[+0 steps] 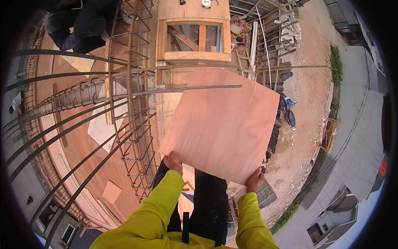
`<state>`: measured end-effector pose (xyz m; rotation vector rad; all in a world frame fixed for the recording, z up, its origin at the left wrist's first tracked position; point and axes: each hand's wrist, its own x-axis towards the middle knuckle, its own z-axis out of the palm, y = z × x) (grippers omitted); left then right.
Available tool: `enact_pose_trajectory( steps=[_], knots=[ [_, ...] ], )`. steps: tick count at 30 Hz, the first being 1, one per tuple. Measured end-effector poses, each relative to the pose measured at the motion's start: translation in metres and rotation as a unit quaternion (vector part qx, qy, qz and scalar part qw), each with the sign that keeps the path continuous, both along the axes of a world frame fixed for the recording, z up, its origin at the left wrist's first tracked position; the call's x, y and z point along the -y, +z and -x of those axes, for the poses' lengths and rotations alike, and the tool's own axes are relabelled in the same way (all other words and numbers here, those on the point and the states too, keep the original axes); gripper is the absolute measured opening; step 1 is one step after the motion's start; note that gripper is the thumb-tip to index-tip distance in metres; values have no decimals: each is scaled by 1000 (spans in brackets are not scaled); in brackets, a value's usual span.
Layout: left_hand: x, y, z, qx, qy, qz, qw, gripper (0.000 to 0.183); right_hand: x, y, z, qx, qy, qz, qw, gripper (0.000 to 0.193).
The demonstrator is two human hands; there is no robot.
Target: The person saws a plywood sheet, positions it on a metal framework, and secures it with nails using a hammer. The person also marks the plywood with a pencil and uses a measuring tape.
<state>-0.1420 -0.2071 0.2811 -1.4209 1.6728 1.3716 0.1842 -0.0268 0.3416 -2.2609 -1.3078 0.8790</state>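
A big, flat, pinkish-brown plywood sheet is held up at two corners

Its near left corner is gripped by the left hand and its near right corner by the right hand, out in front of the legs in black trousers. A long, thin, grey-brown steel rod is seen across its far part; whether they touch cannot be told. Both corners should be held tightly and evenly, and the rod should not be bumped

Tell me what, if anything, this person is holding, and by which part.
A flat wooden panel: the left hand holds it at its near left corner, the right hand at its near right corner.
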Motion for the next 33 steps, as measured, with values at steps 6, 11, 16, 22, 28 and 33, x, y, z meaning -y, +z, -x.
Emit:
enact_pose_trajectory(
  steps=[6,11,16,22,28,33],
  knots=[
    [-12,-68,74,-18,-107,29,994,34,-68,-137,65,-35,79,17,996,46],
    [-28,-133,148,-47,-196,-29,979,9,-144,-234,146,-144,149,-52,977,48],
    [-60,-201,195,-170,-179,-29,969,8,-224,-306,240,-222,216,-110,944,46],
    [-64,-282,231,-263,-303,77,913,20,-270,-350,293,-107,299,-113,941,49],
    [-70,-292,222,-340,-436,293,780,51,-269,-384,292,-98,297,-145,939,40],
    [-68,-275,234,-371,-512,369,681,56,-261,-405,302,-128,315,-209,917,39]
  ],
)
